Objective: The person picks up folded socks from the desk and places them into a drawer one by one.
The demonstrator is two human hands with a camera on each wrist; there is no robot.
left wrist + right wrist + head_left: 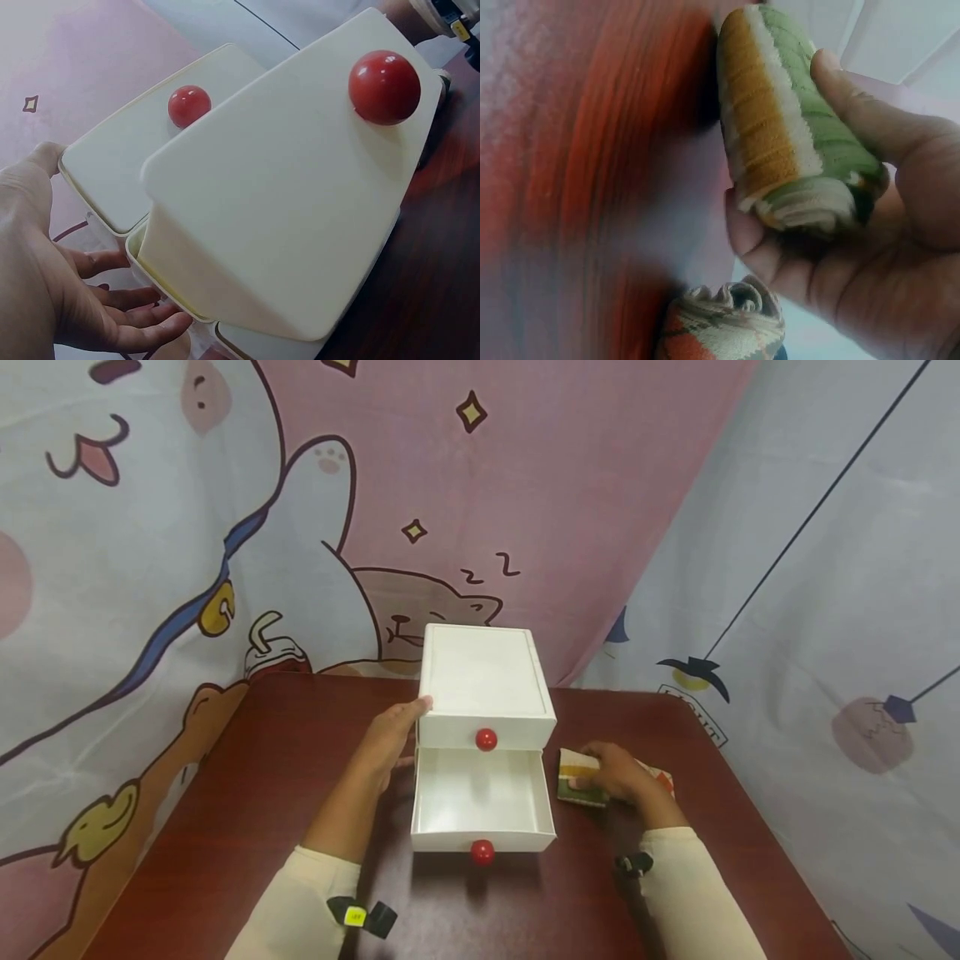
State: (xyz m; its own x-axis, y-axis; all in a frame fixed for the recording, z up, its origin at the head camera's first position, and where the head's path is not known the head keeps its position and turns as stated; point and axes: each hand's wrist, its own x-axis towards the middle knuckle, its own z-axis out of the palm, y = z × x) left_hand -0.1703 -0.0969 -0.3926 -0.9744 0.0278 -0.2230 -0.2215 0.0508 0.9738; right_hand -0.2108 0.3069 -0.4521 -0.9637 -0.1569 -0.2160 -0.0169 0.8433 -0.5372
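From the head: on a dark red table point(262, 793), a white drawer unit point(487, 672) with upper drawer closed, lower drawer point(450, 842) pulled out and round red knobs point(486, 740) on both fronts; at its left side, left hand point(390, 739), thumb on the top edge, other fingers mostly hidden; right of the unit, right hand point(622, 772) clasping a rolled cloth point(576, 770) of green, yellow and white, partly covered by fingers; beyond the wrist, a second roll point(663, 778) with orange-red patches, mostly hidden; both sleeves point(300, 906) cut off below

From the left wrist: left thumb at the unit's corner, fingers spread apart along its side, not wrapped round anything; much of the unit concealed behind the lower drawer's front; right forearm cropped at the corner

From the right wrist: rolled cloth clamped between thumb and fingers, fingertips hidden beneath; second roll cut off below; table blurred, contact with the held roll impossible to tell
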